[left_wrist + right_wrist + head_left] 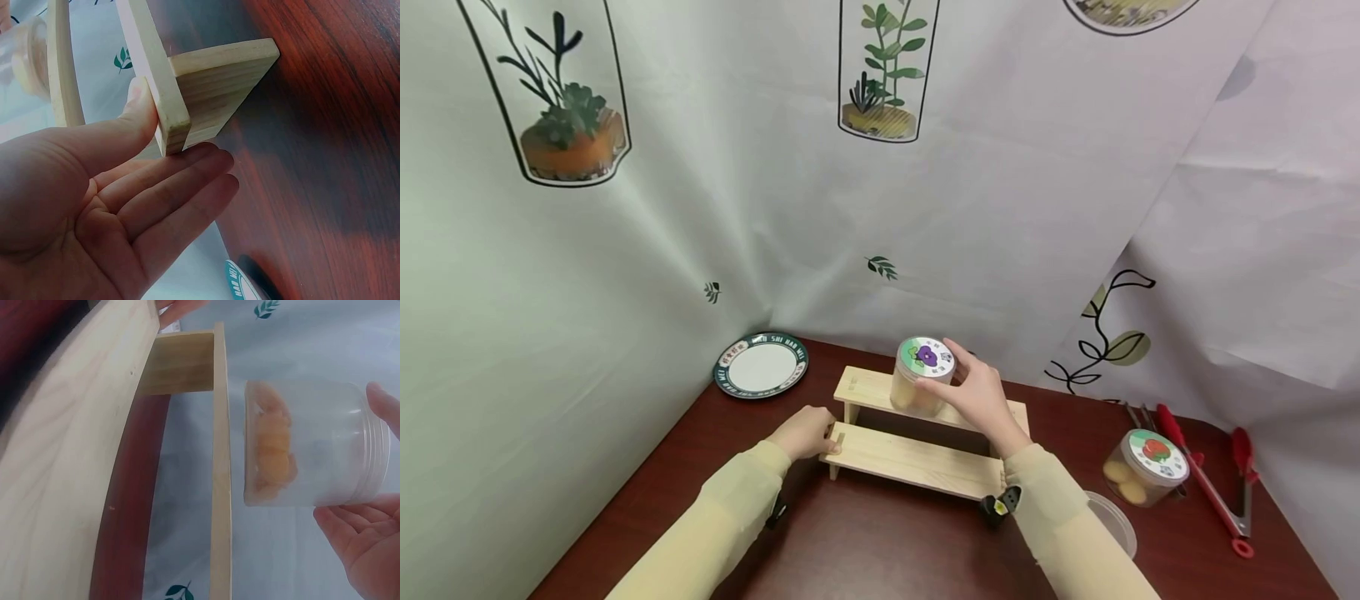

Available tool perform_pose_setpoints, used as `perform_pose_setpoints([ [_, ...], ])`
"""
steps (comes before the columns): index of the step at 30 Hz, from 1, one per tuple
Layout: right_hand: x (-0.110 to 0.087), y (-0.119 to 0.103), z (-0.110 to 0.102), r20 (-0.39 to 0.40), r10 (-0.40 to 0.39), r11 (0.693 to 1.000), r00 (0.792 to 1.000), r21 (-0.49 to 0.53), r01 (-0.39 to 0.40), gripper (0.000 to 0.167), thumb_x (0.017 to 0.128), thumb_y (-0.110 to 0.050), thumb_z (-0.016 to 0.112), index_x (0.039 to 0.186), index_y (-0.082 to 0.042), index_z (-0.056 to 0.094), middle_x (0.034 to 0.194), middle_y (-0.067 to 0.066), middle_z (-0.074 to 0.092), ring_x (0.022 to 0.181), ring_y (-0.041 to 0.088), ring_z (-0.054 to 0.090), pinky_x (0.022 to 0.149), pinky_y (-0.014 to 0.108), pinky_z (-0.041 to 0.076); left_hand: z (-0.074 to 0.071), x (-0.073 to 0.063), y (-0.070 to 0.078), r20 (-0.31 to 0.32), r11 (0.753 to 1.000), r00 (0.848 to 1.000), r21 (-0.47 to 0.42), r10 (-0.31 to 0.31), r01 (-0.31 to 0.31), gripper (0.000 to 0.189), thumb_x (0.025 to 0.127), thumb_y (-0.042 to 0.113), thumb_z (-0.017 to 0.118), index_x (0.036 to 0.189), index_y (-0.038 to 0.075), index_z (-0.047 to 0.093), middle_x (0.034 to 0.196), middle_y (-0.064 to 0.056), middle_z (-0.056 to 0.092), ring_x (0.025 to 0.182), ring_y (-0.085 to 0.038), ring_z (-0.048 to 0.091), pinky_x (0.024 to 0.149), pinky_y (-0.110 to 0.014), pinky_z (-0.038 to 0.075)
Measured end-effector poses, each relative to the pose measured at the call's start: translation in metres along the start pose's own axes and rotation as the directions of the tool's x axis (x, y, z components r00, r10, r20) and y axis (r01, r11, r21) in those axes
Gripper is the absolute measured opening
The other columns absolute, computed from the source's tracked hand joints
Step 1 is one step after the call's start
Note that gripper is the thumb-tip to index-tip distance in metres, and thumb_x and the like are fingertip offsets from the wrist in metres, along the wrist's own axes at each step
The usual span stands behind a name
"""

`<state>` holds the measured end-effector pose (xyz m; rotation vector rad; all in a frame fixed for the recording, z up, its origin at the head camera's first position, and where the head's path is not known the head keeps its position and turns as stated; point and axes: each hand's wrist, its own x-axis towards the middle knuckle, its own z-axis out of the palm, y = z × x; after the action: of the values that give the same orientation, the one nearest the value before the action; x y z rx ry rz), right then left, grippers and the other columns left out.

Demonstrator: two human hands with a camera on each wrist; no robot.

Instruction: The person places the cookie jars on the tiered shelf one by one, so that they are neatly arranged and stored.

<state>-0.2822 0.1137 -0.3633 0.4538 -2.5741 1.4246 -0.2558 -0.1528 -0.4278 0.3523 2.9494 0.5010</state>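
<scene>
My right hand (979, 398) grips a clear plastic jar (916, 393) near its lid, which has a purple flower label. Pale orange-yellow pieces lie at the bottom of the jar (269, 447), and a gap shows between its base and the upper board (220, 462). The jar is above the upper step of a two-tier wooden shelf (910, 456). At the shelf's left end my left hand (801, 432) holds the lower board, the thumb on its face and the fingers (187, 181) against its edge.
A second jar (1135, 475) with a red-printed lid stands to the right, beside a clear round lid (1112, 521). Red-handled tongs (1206, 487) lie farther right. A patterned plate (762, 367) sits at the back left, near the cloth backdrop (985, 208).
</scene>
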Motion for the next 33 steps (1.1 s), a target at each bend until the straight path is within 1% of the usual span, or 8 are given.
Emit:
perform_pose_setpoints([
  [2, 0.004, -0.002, 0.002, 0.004, 0.0, 1.0, 1.0, 0.009, 0.0, 0.094, 0.066, -0.05, 0.082, 0.142, -0.01, 0.043, 0.13, 0.012, 0.057, 0.116, 0.023, 0.058, 0.092, 0.036, 0.047, 0.0, 0.0, 0.0, -0.001, 1.0, 1.0, 0.005, 0.003, -0.003, 0.025, 0.077, 0.023, 0.079, 0.073, 0.006, 0.06, 0.056, 0.002, 0.039, 0.052, -0.012, 0.035, 0.053, -0.025, 0.029],
  [6, 0.012, -0.002, 0.008, 0.022, -0.001, 1.0, 1.0, -0.004, 0.001, 0.095, 0.067, -0.052, 0.081, 0.142, -0.01, 0.042, 0.13, 0.012, 0.058, 0.116, 0.023, 0.058, 0.092, 0.036, 0.047, 0.0, 0.002, -0.001, 0.003, 1.0, 1.0, 0.018, -0.002, 0.002, 0.026, 0.077, 0.024, 0.078, 0.072, 0.007, 0.059, 0.057, 0.002, 0.039, 0.053, -0.012, 0.035, 0.053, -0.025, 0.029],
  [11, 0.018, -0.001, 0.017, 0.037, -0.005, 1.0, 0.999, -0.001, 0.005, 0.092, 0.069, -0.048, 0.081, 0.142, -0.008, 0.042, 0.132, 0.013, 0.056, 0.118, 0.023, 0.057, 0.093, 0.035, 0.047, 0.001, 0.003, 0.0, 0.002, 1.0, 1.0, 0.017, 0.003, -0.003, 0.028, 0.077, 0.024, 0.078, 0.07, 0.008, 0.058, 0.056, 0.002, 0.038, 0.052, -0.012, 0.035, 0.052, -0.025, 0.028],
  [17, 0.018, -0.004, 0.022, 0.032, -0.017, 1.0, 0.999, -0.015, 0.018, 0.09, 0.071, -0.044, 0.081, 0.142, -0.007, 0.042, 0.133, 0.015, 0.054, 0.118, 0.026, 0.056, 0.092, 0.037, 0.047, 0.001, 0.003, 0.001, 0.001, 1.0, 1.0, 0.007, 0.012, -0.012, 0.027, 0.077, 0.023, 0.079, 0.069, 0.008, 0.057, 0.056, 0.002, 0.04, 0.052, -0.012, 0.036, 0.052, -0.025, 0.028],
  [23, 0.017, -0.006, 0.025, 0.028, -0.042, 0.997, 0.999, -0.063, 0.044, 0.091, 0.07, -0.048, 0.08, 0.142, -0.007, 0.042, 0.131, 0.016, 0.056, 0.116, 0.027, 0.058, 0.091, 0.04, 0.048, 0.0, 0.002, 0.0, 0.0, 1.0, 1.0, 0.014, 0.014, -0.014, 0.028, 0.077, 0.023, 0.079, 0.068, 0.008, 0.057, 0.056, 0.002, 0.04, 0.052, -0.012, 0.036, 0.052, -0.025, 0.028],
  [26, 0.017, -0.006, 0.026, 0.027, -0.038, 0.996, 0.999, -0.078, 0.04, 0.092, 0.069, -0.049, 0.08, 0.142, -0.008, 0.042, 0.13, 0.014, 0.057, 0.115, 0.026, 0.058, 0.091, 0.039, 0.048, 0.0, 0.001, 0.0, 0.008, 1.0, 1.0, 0.012, 0.009, -0.009, 0.027, 0.077, 0.023, 0.079, 0.069, 0.008, 0.058, 0.056, 0.002, 0.039, 0.052, -0.012, 0.036, 0.052, -0.025, 0.028],
  [29, 0.016, -0.006, 0.026, 0.034, -0.036, 0.996, 0.999, -0.083, 0.038, 0.094, 0.069, -0.05, 0.08, 0.144, -0.008, 0.04, 0.132, 0.015, 0.055, 0.117, 0.027, 0.057, 0.091, 0.039, 0.048, 0.0, 0.001, 0.0, 0.012, 1.0, 1.0, 0.011, 0.002, -0.002, 0.026, 0.077, 0.023, 0.079, 0.071, 0.008, 0.059, 0.056, 0.002, 0.039, 0.052, -0.012, 0.036, 0.052, -0.025, 0.028],
  [33, 0.015, -0.006, 0.026, 0.04, -0.027, 0.997, 0.999, -0.075, 0.03, 0.097, 0.069, -0.049, 0.081, 0.145, -0.007, 0.036, 0.138, 0.017, 0.05, 0.12, 0.029, 0.054, 0.093, 0.039, 0.046, -0.001, 0.001, 0.0, 0.003, 1.0, 1.0, 0.011, 0.008, -0.008, 0.027, 0.076, 0.022, 0.079, 0.069, 0.008, 0.058, 0.056, 0.002, 0.039, 0.052, -0.012, 0.036, 0.052, -0.025, 0.028],
])
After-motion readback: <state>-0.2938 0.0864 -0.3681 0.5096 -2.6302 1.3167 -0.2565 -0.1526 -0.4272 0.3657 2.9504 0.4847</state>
